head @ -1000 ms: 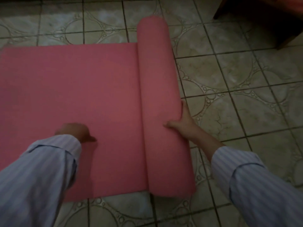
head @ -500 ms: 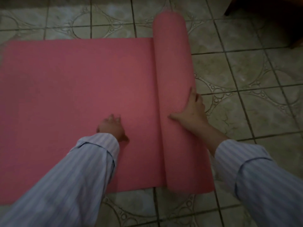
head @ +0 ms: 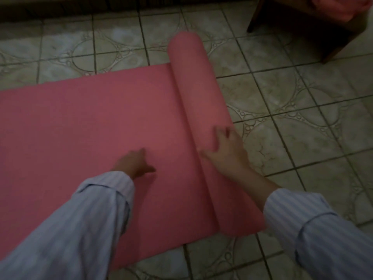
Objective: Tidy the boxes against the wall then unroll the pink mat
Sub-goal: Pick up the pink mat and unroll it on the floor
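The pink mat [head: 90,128] lies partly unrolled on the tiled floor, its flat part spreading to the left. Its rolled part [head: 197,93] runs from the far middle toward the near right. My right hand [head: 228,152] rests flat on top of the roll with fingers spread. On the flat part just left of the roll, my left hand [head: 134,163] presses down, fingers pointing right. No boxes are in view.
Patterned floor tiles [head: 292,128] stretch to the right of the roll. A dark wooden piece of furniture [head: 306,27] stands at the far right with something pink [head: 343,7] on it. A dark wall base [head: 70,7] runs along the top.
The roll has moved to the right, leaving more mat flat. My right hand went from the roll's right side to its top. My left hand slid right along the flat part.
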